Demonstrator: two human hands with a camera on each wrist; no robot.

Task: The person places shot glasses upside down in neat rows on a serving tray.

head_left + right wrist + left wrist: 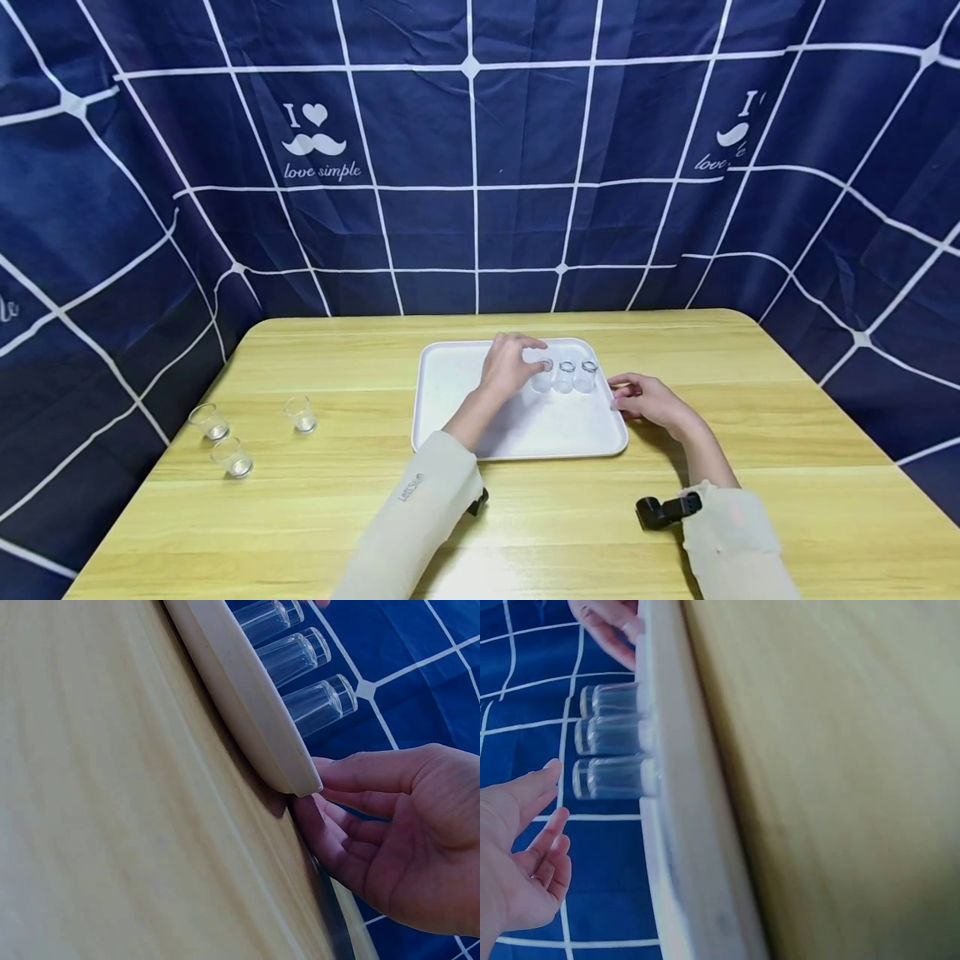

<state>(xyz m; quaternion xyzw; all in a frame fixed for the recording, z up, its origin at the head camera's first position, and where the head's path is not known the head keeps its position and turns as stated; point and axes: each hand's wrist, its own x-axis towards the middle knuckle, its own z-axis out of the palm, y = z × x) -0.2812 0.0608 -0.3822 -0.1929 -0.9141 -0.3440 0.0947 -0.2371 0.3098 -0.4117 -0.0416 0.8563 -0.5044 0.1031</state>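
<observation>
Three small clear glasses stand upside down in a row toward the far right of a white tray (450, 400): a left one (615, 778), a middle one (613, 735) and a right one (319, 705). My left hand (510, 364) hovers over the tray by the left glass. In the left wrist view its thumb and fingers are spread apart, with a gap between them and the glass. My right hand (651, 402) pinches the tray's right edge, thumb at the rim and fingers underneath, as the right wrist view shows.
Three more small clear glasses stand upright at the table's left: one (301, 414) nearer the tray, one (211, 422) near the left edge, and one (233, 458) in front of that. A dark blue curtain (420, 225) with white lines surrounds the wooden table (337, 500).
</observation>
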